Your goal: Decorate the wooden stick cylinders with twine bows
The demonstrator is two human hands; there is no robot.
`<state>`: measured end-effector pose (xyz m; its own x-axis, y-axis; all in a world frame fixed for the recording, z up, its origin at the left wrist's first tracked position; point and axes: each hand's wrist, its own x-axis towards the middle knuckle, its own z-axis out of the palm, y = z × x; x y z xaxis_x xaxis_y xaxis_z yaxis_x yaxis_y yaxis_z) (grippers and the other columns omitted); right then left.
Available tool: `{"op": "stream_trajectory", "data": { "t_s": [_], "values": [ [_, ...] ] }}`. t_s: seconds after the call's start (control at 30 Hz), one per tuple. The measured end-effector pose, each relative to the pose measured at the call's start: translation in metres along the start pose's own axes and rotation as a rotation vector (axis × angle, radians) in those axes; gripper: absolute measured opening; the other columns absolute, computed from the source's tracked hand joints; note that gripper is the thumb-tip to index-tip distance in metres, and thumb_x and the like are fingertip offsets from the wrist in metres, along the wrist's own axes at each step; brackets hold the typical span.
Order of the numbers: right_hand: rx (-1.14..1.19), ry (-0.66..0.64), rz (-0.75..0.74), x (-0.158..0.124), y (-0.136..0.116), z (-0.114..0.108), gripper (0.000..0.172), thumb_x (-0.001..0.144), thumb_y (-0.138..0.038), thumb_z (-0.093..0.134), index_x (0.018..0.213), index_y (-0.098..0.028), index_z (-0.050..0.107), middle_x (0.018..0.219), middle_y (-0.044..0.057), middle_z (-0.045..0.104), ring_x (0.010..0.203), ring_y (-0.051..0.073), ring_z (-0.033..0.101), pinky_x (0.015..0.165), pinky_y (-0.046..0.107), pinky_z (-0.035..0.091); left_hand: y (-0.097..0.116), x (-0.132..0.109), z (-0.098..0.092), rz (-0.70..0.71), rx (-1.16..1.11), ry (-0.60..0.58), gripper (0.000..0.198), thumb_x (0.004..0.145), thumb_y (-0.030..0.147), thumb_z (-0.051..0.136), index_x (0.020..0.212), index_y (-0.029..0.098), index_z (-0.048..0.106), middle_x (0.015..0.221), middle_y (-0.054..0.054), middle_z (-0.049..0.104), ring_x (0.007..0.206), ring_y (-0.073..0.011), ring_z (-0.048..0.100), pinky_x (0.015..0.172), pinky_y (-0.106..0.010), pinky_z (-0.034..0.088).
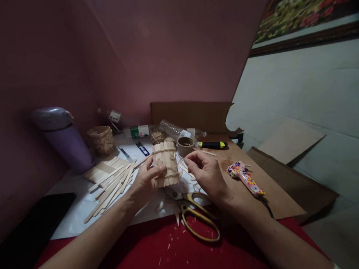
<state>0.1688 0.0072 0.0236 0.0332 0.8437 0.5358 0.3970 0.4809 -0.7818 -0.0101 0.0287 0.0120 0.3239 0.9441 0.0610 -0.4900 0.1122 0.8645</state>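
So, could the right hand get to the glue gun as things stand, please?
Probably yes: the glue gun lies just beside the right hand on bare cardboard, with nothing between them.

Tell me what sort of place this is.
Likely a home craft corner: loose craft sticks, scissors and a glue gun lie around a stick holder held by the left hand.

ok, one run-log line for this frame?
left hand: grips upright twine-bound wooden-stick cylinder | right hand: fingers curled beside it, contact unclear | gold-handled scissors: handles on red cloth below hands
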Motion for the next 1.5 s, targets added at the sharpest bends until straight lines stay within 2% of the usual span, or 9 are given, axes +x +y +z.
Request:
{"op": "stream_trajectory", "data": {
  "t_s": [0.13,0.27,0.4,0.6,0.73,0.83,0.97,1.23,1.5],
  "values": [
    [-0.142,-0.009,-0.052,-0.002,-0.004,-0.001,0.019,0.089,-0.028,0.056,0.075,-0.018,0.062,0.065,0.0,0.06,0.057,0.012,0.051,0.055,0.024,0.038,0.0,0.0,0.0,0.006,0.012,-0.003,0.051,0.068,0.024,0.077,0.116,0.015,0.059,0.102,-0.011,0.07,0.084,-0.0224,0.068,0.071,-0.032,0.057],
    [-0.253,-0.022,-0.108,-0.006,-0.008,-0.002,0.02,0.09,-0.027,0.055,0.075,-0.018,0.064,0.066,0.001,0.062,0.06,0.013,0.053,0.058,0.025,0.039,0.001,-0.001,0.002,-0.004,0.018,0.012,0.046,0.069,0.022,0.076,0.112,0.015,0.06,0.098,-0.009,0.069,0.082,-0.0203,0.066,0.07,-0.031,0.057],
    [-0.244,-0.012,-0.118,-0.007,-0.009,-0.001,0.016,0.09,-0.025,0.055,0.078,-0.018,0.063,0.07,0.002,0.063,0.063,0.013,0.055,0.061,0.025,0.04,0.001,0.0,0.001,0.011,0.017,0.008,0.045,0.07,0.021,0.075,0.111,0.015,0.059,0.095,-0.008,0.068,0.082,-0.0195,0.065,0.07,-0.03,0.057],
    [-0.17,0.041,-0.101,-0.004,-0.006,-0.002,0.014,0.088,-0.022,0.055,0.074,-0.018,0.059,0.07,0.001,0.06,0.062,0.013,0.052,0.06,0.025,0.04,-0.001,0.001,-0.001,0.001,0.035,-0.005,0.051,0.071,0.025,0.075,0.117,0.014,0.056,0.105,-0.012,0.067,0.086,-0.0221,0.066,0.072,-0.032,0.057],
    [-0.149,-0.01,-0.077,-0.002,-0.003,-0.003,0.014,0.088,-0.028,0.057,0.081,-0.017,0.062,0.068,-0.001,0.058,0.057,0.011,0.047,0.055,0.024,0.036,0.001,0.001,-0.001,-0.02,0.045,0.005,0.053,0.071,0.025,0.074,0.119,0.013,0.056,0.105,-0.012,0.068,0.085,-0.0218,0.066,0.072,-0.033,0.057],
    [-0.166,-0.086,-0.102,-0.002,-0.002,-0.005,0.023,0.092,-0.036,0.054,0.087,-0.017,0.066,0.068,0.0,0.059,0.059,0.012,0.048,0.056,0.025,0.035,0.001,0.002,-0.001,-0.015,0.048,0.002,0.053,0.07,0.025,0.074,0.119,0.014,0.056,0.105,-0.012,0.068,0.088,-0.023,0.066,0.074,-0.034,0.057],
    [-0.234,-0.113,-0.176,-0.002,-0.002,-0.008,0.032,0.096,-0.034,0.049,0.071,-0.017,0.063,0.065,0.0,0.056,0.062,0.013,0.049,0.06,0.026,0.035,0.001,0.003,-0.003,0.006,0.041,0.019,0.049,0.069,0.025,0.075,0.114,0.014,0.059,0.102,-0.012,0.069,0.087,-0.0234,0.066,0.072,-0.033,0.057],
    [-0.108,-0.237,-0.114,0.003,-0.002,-0.008,0.017,0.089,-0.02,0.056,0.072,-0.018,0.058,0.07,0.0,0.059,0.067,0.013,0.053,0.064,0.026,0.039,0.004,0.001,-0.002,0.005,0.047,0.009,0.047,0.071,0.025,0.073,0.114,0.013,0.059,0.105,-0.014,0.069,0.085,-0.0237,0.066,0.071,-0.035,0.058],
    [-0.083,-0.208,-0.124,0.002,-0.001,-0.009,0.011,0.087,-0.011,0.055,0.085,-0.018,0.063,0.08,0.002,0.065,0.076,0.015,0.059,0.069,0.027,0.043,0.006,0.001,-0.002,0.011,0.06,0.003,0.051,0.071,0.025,0.073,0.118,0.013,0.058,0.107,-0.015,0.069,0.088,-0.0253,0.066,0.073,-0.036,0.057]
  ]
}}
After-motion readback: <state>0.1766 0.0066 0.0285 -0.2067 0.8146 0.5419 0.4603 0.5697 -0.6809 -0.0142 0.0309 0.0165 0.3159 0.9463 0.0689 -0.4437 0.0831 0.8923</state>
